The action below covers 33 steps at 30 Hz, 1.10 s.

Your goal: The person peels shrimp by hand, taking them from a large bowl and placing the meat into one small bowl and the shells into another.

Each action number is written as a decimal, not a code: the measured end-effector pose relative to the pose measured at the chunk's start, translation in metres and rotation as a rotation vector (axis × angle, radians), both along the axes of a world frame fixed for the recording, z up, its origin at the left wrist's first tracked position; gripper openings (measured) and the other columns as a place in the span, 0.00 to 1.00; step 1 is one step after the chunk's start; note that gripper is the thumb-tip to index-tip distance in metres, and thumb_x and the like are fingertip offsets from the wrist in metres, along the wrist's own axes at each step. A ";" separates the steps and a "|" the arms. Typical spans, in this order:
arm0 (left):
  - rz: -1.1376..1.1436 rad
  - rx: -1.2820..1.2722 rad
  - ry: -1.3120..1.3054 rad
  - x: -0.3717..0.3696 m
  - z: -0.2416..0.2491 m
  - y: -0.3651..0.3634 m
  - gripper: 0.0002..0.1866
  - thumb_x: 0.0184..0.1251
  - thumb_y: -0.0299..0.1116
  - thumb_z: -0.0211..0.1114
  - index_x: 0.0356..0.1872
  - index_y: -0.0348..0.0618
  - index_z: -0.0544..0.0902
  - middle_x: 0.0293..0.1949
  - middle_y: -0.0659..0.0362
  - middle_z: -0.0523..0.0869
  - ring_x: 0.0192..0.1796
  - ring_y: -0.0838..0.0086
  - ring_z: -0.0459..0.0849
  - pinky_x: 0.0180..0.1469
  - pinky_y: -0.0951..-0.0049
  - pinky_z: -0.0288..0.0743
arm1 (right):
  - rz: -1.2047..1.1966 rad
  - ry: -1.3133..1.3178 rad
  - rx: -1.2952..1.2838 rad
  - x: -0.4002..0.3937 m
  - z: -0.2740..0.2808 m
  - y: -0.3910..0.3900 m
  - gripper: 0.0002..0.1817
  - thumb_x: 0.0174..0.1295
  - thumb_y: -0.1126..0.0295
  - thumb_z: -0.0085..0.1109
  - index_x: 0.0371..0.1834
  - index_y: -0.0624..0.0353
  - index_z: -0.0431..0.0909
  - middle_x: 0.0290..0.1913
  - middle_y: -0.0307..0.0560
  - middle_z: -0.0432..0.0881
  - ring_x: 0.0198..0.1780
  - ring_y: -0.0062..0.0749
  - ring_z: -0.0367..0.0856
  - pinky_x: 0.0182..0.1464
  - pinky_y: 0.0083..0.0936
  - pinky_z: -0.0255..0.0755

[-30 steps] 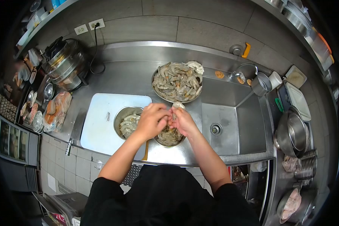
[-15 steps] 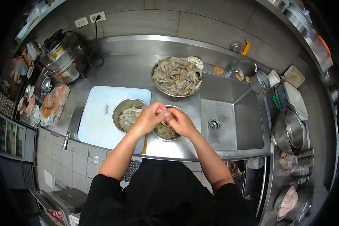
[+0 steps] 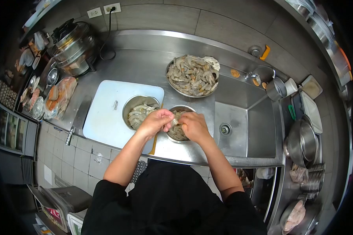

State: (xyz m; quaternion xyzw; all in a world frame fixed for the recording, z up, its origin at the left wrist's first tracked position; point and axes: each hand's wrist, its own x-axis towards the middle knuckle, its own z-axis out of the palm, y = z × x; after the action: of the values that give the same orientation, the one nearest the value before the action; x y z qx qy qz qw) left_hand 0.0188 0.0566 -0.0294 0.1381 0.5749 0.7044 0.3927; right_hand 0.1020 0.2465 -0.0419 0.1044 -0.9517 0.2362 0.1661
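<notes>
My left hand [image 3: 157,123] pinches a shrimp [image 3: 175,122] between thumb and fingertips, above the inner edge of the right-hand bowl. Close by on the right, my right hand [image 3: 195,126] has its fingers curled together; what they grip is hidden. Beneath both hands stands a steel bowl [image 3: 179,107] with greyish-brown shrimp shells [image 3: 177,133] in it. Left of it, a second steel bowl [image 3: 125,113] holds pale peeled shrimp [image 3: 139,114] and rests on the white cutting board [image 3: 106,117]. Behind, a large bowl is heaped with unpeeled shrimp [image 3: 193,74].
On the right is a steel sink [image 3: 239,135] with a faucet [image 3: 264,70]. A knife [image 3: 71,133] lies along the board's left side. Bagged salmon-coloured pieces [image 3: 59,98] sit at the far left, and stacked metal bowls [image 3: 302,141] at the right.
The hands have moved slightly apart, with the right hand shifting to the right. The camera view has shifted a little, so the counter items appear farther right and higher.
</notes>
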 end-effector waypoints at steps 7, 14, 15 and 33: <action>0.003 -0.132 0.197 0.012 0.013 -0.002 0.16 0.74 0.33 0.58 0.53 0.31 0.77 0.33 0.61 0.84 0.29 0.83 0.78 0.33 0.82 0.73 | -0.027 0.079 -0.272 -0.001 0.023 -0.019 0.14 0.58 0.70 0.59 0.48 0.59 0.81 0.43 0.50 0.85 0.47 0.46 0.81 0.51 0.38 0.73; 0.024 -0.273 0.409 0.026 0.029 -0.001 0.14 0.73 0.33 0.58 0.49 0.32 0.80 0.32 0.64 0.83 0.28 0.85 0.78 0.32 0.82 0.73 | -0.048 0.076 -0.322 -0.003 0.012 -0.027 0.12 0.59 0.72 0.59 0.46 0.63 0.81 0.41 0.54 0.85 0.41 0.48 0.83 0.46 0.36 0.76; 0.023 -0.275 0.412 0.027 0.030 -0.001 0.14 0.74 0.33 0.58 0.50 0.32 0.80 0.32 0.64 0.83 0.28 0.84 0.78 0.32 0.81 0.74 | -0.065 0.075 -0.350 -0.002 0.012 -0.028 0.11 0.59 0.73 0.58 0.44 0.64 0.81 0.41 0.54 0.85 0.41 0.47 0.84 0.45 0.35 0.77; 0.225 -0.287 0.715 0.030 0.015 0.007 0.14 0.69 0.33 0.64 0.52 0.40 0.80 0.35 0.66 0.81 0.36 0.83 0.76 0.41 0.81 0.72 | -0.068 0.160 -0.612 -0.005 0.000 -0.034 0.08 0.67 0.79 0.45 0.46 0.61 0.72 0.35 0.43 0.78 0.34 0.25 0.77 0.40 0.23 0.72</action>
State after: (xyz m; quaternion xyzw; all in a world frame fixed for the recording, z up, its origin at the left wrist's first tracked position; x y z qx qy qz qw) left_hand 0.0484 0.0641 -0.0149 0.2544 0.7796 0.5628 0.1034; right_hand 0.0969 0.2125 -0.0419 0.0360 -0.8233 0.4969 0.2720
